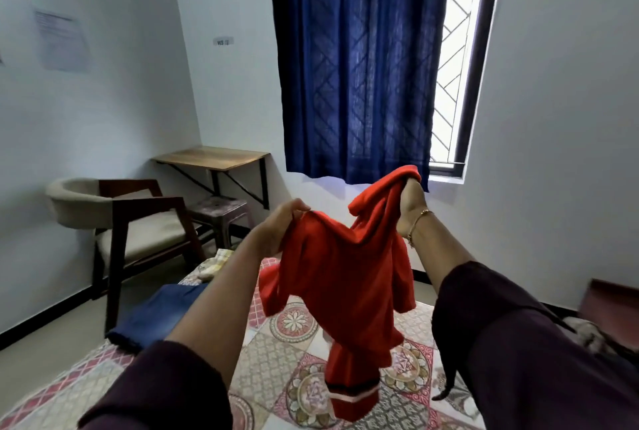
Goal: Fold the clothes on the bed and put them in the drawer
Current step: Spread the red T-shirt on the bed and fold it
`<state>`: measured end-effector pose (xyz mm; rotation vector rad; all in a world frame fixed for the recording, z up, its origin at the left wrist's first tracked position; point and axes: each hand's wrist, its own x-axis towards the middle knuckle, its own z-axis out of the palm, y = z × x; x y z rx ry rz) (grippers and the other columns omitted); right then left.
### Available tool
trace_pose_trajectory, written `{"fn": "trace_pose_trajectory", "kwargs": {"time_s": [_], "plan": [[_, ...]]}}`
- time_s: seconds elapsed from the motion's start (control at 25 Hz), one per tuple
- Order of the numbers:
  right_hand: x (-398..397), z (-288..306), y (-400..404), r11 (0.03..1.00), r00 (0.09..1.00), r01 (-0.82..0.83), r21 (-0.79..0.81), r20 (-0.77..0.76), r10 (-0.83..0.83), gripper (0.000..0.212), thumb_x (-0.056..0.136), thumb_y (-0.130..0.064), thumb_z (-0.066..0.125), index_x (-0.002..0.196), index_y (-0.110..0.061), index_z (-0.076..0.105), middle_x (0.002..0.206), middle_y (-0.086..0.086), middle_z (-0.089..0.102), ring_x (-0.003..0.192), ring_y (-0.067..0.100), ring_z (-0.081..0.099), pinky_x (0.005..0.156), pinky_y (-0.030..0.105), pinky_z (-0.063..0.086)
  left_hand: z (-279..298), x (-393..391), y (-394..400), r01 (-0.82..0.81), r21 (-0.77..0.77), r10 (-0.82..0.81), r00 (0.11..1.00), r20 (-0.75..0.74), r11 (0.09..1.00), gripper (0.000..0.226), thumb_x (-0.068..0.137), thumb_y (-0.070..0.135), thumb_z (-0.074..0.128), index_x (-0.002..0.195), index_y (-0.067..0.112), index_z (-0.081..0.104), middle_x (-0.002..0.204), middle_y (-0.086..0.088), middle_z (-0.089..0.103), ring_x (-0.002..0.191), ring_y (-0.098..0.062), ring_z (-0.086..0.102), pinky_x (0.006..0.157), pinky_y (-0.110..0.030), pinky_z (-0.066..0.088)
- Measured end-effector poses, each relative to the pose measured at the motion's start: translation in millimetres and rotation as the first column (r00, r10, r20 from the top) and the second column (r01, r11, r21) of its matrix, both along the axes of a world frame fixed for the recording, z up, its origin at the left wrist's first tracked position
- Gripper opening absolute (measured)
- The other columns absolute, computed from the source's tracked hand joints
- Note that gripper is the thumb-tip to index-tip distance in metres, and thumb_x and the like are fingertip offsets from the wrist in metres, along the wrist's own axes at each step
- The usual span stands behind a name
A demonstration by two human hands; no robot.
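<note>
A red garment (pixel 340 277) with a dark and white stripe near its lower end hangs in the air above the bed (pixel 276 360). My left hand (pixel 276 229) pinches its upper left edge. Higher up, my right hand (pixel 411 208) grips the upper right part, and a thin bracelet shows on that wrist. The garment's lower end touches the patterned bedcover. Blue jeans (pixel 155 315) lie on the bed's left side, and a pale yellowish cloth (pixel 214 267) lies at the far end. No drawer is in view.
A cushioned wooden armchair (pixel 121 222) stands left of the bed, with a small stool (pixel 221 212) and a wall-mounted wooden desk (pixel 214 158) behind it. A blue curtain (pixel 356 66) covers the window ahead. Brown furniture (pixel 608 305) shows at the right edge.
</note>
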<state>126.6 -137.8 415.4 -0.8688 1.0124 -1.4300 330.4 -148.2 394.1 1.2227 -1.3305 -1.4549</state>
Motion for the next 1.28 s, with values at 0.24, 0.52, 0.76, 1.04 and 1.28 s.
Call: {"fn": "trace_pose_trajectory", "kwargs": {"time_s": [0.24,0.52,0.76,1.04,1.28], "plan": [[48,16,-28,0.989,0.979,0.066,-0.134,0.202,-0.038,0.084,0.098,-0.053,0.013,0.073,0.001,0.071,0.075,0.02,0.069,0.071,0.03,0.067,0.066,0.041,0.052,-36,8,-66,0.484,0.077,-0.394,0.598,0.698,0.871,0.031,0.091,0.019,0.06,0.116,0.01,0.045,0.103,-0.016,0.062,0.095,-0.034,0.065,0.058,-0.031,0.054],[57,28,-23,0.948,0.956,0.228,-0.221,0.237,-0.174,0.089,0.097,-0.053,0.009,0.055,-0.007,0.073,0.06,0.012,0.069,0.059,0.024,0.068,0.049,0.028,0.055,-30,11,-119,0.385,-0.426,-0.049,0.786,0.616,0.819,0.047,0.084,0.033,0.038,0.112,0.002,0.061,0.118,-0.022,0.061,0.108,-0.036,0.057,0.089,-0.04,0.045],[41,4,-13,0.756,0.752,0.654,-0.019,0.13,-0.647,0.052,0.102,-0.04,0.02,0.112,-0.009,0.06,0.11,0.008,0.06,0.092,0.024,0.054,0.077,0.033,0.048,-7,18,-139,0.294,-0.223,-0.131,0.829,0.544,0.929,0.06,0.094,0.048,0.037,0.134,0.004,0.046,0.136,-0.018,0.049,0.122,-0.036,0.047,0.103,-0.043,0.038],[-2,-13,3,0.629,0.63,0.754,0.189,0.066,-0.774,0.038,0.1,-0.02,0.028,0.124,-0.007,0.055,0.096,0.007,0.061,0.091,0.027,0.059,0.095,0.042,0.046,33,54,-133,0.564,-0.138,-0.515,0.811,0.276,0.814,0.015,0.081,0.019,0.07,0.094,0.014,0.065,0.102,-0.011,0.068,0.094,-0.023,0.063,0.092,-0.038,0.05],[-11,-8,-4,0.591,0.6,0.782,0.198,0.02,-0.8,0.036,0.099,-0.016,0.036,0.13,-0.005,0.05,0.112,0.008,0.06,0.112,0.028,0.058,0.095,0.04,0.045,53,78,-134,0.653,-0.264,-0.107,0.471,0.876,0.71,0.022,0.081,0.025,0.071,0.098,0.01,0.068,0.092,-0.003,0.062,0.091,-0.019,0.057,0.075,-0.025,0.043]]}}
